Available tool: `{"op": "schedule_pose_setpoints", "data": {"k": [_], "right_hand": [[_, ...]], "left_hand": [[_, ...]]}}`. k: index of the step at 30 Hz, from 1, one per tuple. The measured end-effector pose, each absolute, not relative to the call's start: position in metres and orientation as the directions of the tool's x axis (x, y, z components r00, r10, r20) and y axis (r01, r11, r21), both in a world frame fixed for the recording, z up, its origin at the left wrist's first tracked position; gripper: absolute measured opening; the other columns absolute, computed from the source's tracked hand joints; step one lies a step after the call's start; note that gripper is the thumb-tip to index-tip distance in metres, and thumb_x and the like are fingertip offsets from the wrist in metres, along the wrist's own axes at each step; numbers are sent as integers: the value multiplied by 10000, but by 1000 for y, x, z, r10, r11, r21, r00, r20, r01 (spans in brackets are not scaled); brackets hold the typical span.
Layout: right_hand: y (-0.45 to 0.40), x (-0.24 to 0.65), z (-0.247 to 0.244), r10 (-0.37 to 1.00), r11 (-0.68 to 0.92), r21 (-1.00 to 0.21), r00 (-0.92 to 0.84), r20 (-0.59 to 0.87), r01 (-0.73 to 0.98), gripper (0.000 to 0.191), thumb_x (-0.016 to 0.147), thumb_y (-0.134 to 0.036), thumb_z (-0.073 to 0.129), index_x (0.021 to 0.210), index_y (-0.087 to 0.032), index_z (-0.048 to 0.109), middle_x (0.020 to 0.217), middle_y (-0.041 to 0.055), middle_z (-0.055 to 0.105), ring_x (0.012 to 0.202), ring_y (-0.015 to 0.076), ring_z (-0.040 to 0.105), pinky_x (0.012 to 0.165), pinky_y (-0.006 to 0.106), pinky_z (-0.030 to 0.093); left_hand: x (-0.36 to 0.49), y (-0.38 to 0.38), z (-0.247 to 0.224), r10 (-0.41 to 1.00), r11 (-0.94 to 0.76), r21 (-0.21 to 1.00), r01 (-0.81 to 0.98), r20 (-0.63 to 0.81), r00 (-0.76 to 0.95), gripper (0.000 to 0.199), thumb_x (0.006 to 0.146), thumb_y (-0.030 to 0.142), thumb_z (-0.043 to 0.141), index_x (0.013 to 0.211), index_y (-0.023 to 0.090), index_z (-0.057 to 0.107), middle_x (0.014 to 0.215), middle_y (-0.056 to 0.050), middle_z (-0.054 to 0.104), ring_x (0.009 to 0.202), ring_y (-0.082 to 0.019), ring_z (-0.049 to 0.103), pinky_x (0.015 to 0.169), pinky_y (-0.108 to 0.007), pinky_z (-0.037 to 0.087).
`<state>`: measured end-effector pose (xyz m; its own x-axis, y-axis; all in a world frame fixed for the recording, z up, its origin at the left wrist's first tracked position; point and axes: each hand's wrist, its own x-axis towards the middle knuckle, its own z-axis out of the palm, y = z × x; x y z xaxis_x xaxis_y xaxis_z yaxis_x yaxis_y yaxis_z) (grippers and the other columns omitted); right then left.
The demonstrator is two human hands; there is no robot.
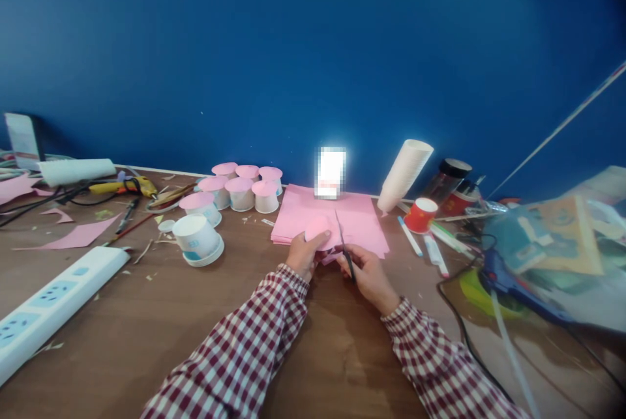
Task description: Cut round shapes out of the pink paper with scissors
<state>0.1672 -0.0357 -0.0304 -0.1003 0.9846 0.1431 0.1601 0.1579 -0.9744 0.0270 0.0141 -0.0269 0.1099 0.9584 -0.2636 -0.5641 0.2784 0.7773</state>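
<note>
My left hand (304, 253) pinches a rounded piece of pink paper (319, 229), thumb on top. In my right hand (370, 274) is a pair of scissors (348, 261) with dark handles, fingers wrapped round them. The blades point away from me and lie beside the right edge of the pink piece; whether they are parted I cannot tell. Under and behind both hands lies a stack of pink paper sheets (298, 210). To the left stand several paper cups (241, 199) with pink discs on top, and a white cup (195, 236) without pink on a round white base.
At right are a leaning stack of white cups (405, 174), a red paper cup (421, 216), markers (409, 236) and a blue glue gun (518, 292). At left lie a white power strip (63, 298), a yellow glue gun (124, 187) and pink scraps (81, 234). A blue wall closes the back.
</note>
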Motion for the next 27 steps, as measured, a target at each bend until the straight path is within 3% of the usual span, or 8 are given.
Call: {"op": "schedule_pose_setpoints", "data": {"k": [16, 27], "right_hand": [[-37, 166, -29, 992, 109, -984, -83, 98, 142, 420, 778, -464, 645, 1031, -129, 664, 586, -29, 492, 513, 102, 437, 462, 214, 387], [-36, 167, -30, 991, 112, -982, -85, 100, 150, 414, 781, -459, 645, 1030, -129, 667, 586, -28, 496, 515, 104, 441, 468, 216, 386]], "left_hand": [[29, 14, -23, 952, 273, 759, -591, -301, 53, 332, 614, 170, 786, 883, 55, 631, 712, -88, 669, 554, -155, 632, 416, -213, 480], [29, 11, -16, 947, 275, 748, -604, -318, 38, 279, 655, 162, 756, 883, 61, 633, 667, -65, 662, 481, -111, 582, 371, -176, 435]]}}
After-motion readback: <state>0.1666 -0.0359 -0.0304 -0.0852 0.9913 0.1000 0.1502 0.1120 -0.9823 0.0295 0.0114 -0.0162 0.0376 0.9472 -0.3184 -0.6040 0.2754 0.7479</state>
